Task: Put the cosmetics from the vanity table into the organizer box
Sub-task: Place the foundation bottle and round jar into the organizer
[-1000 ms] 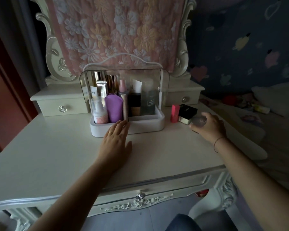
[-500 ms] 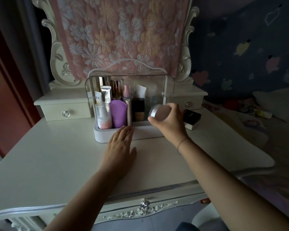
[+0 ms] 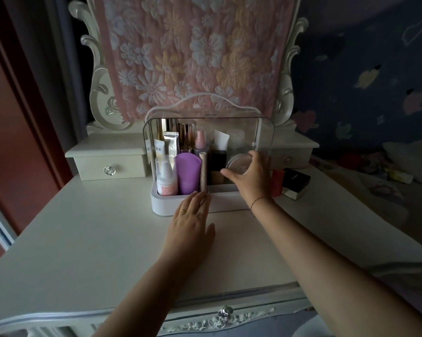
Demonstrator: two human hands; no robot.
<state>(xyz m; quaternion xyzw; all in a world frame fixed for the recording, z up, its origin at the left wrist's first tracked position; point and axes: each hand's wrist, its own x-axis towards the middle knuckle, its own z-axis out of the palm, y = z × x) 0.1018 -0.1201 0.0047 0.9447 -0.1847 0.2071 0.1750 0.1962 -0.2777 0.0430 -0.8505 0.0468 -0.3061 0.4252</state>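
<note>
While inside organizer box (image 3: pixel 167 207), right hand (image 3: pixel 250 177) around round jar (image 3: pixel 238 164).

The right hand (image 3: pixel 250 177) covers the lower half of the round jar (image 3: pixel 238 162) and most of the red item (image 3: pixel 277 182) behind it, whose type is unclear, possibly a lipstick, while labels on the organizer box (image 3: pixel 163 203) bottles are illegible.

Both forearms bare, no sleeves; gold ring (image 3: pixel 182 210) on left hand (image 3: pixel 190 222), thin bracelet (image 3: pixel 258 200) at wrist of right hand (image 3: pixel 251 176)
</note>
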